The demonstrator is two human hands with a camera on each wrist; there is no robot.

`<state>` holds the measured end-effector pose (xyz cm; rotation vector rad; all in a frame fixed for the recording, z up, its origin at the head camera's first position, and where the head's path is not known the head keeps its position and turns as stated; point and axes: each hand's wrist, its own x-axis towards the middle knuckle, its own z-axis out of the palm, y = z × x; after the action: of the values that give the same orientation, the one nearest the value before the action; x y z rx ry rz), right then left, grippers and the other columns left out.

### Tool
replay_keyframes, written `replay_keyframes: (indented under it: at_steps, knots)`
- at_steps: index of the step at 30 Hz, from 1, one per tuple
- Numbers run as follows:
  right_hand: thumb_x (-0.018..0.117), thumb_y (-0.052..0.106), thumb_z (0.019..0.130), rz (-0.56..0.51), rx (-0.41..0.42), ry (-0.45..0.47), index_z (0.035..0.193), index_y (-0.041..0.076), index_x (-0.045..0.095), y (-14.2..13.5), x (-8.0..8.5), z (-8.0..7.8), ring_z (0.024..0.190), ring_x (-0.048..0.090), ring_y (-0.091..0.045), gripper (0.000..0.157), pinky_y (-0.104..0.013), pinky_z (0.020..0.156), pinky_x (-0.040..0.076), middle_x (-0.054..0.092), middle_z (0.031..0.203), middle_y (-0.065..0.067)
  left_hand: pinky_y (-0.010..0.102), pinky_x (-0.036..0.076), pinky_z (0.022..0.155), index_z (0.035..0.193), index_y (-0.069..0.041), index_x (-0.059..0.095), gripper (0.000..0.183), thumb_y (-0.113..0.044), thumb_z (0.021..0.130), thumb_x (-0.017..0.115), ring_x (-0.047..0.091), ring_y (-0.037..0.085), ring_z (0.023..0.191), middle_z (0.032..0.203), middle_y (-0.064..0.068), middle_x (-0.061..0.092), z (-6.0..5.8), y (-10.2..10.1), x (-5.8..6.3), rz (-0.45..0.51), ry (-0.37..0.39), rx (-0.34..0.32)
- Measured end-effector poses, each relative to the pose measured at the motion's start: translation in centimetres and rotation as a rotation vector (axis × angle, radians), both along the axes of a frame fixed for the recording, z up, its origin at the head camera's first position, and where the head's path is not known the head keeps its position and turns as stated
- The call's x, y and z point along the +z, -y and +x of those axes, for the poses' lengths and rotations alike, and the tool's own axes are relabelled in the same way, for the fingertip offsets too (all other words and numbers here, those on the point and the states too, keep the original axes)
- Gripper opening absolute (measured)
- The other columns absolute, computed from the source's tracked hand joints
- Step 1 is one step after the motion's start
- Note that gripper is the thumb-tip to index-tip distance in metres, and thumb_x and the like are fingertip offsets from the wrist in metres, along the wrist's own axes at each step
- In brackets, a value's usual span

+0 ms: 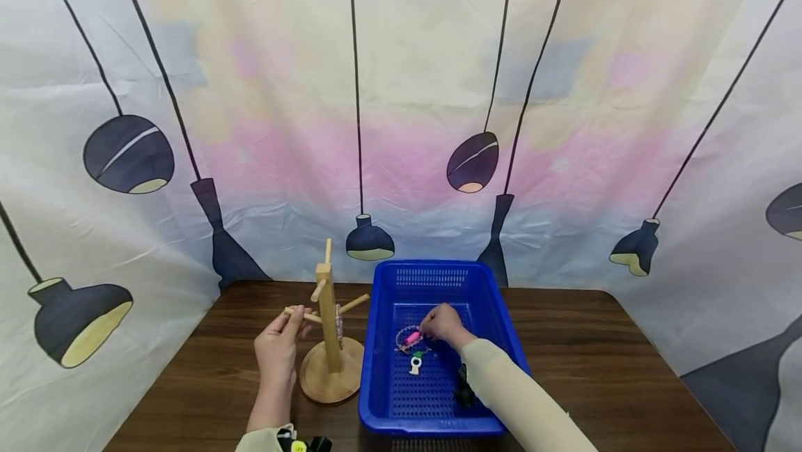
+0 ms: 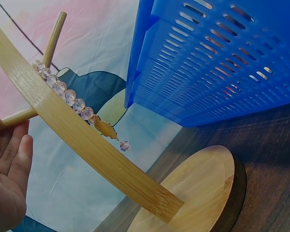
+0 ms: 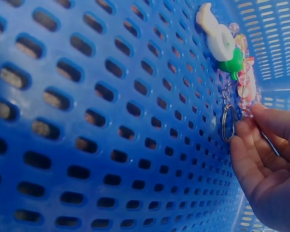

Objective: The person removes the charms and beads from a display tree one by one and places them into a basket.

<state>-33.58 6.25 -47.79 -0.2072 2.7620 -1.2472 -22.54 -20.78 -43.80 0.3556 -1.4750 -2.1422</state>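
A wooden stand [image 1: 328,326] with a round base and several pegs stands left of the blue basket [image 1: 370,396]. My left hand [image 1: 278,340] grips one of its left pegs [image 2: 17,117] between thumb and fingers. On another peg hangs a bracelet of clear pinkish beads [image 2: 70,98] with a gold charm. Inside the basket, my right hand [image 1: 446,326] pinches the edge of a second beaded bracelet [image 3: 242,91]. A pink charm [image 1: 412,338] lies within that bracelet's loop. Close by is a white and green keychain [image 3: 221,46], its metal ring [image 3: 227,123] near my fingertips.
The basket's slotted walls rise around my right hand, and its left side is close to the stand's base [image 1: 332,386]. Both stand on a dark wooden table [image 1: 583,361]. Behind the table hangs a cloth backdrop [image 1: 413,104] printed with lamps.
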Motion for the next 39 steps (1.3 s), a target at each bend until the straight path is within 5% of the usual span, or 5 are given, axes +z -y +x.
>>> replay_keyframes:
  at_steps: [29,39]
  knots:
    - [0.077,0.002,0.084,0.078,0.004,0.025,0.077,-0.003,0.080,0.1,-0.1,-0.6,0.053,0.059,-0.009,0.009,-0.028,0.057,0.061,0.073,0.065,-0.010,0.012,0.060,0.066,0.080,-0.026,0.075,0.022,-0.015,0.099,0.069,0.072,-0.004,0.071,0.073,-0.018,0.076,0.0,0.1,-0.1,0.004,-0.001,-0.004]
    - [0.072,0.006,0.091,-0.015,0.042,0.080,0.088,-0.004,0.077,-0.3,2.5,-0.5,0.072,0.070,-0.020,0.012,-0.033,0.069,0.063,0.077,0.087,-0.016,0.012,0.060,0.065,0.081,-0.026,0.076,0.023,-0.013,0.099,0.069,0.073,-0.003,0.071,0.074,-0.016,0.076,0.0,0.2,-0.1,0.011,-0.005,-0.012]
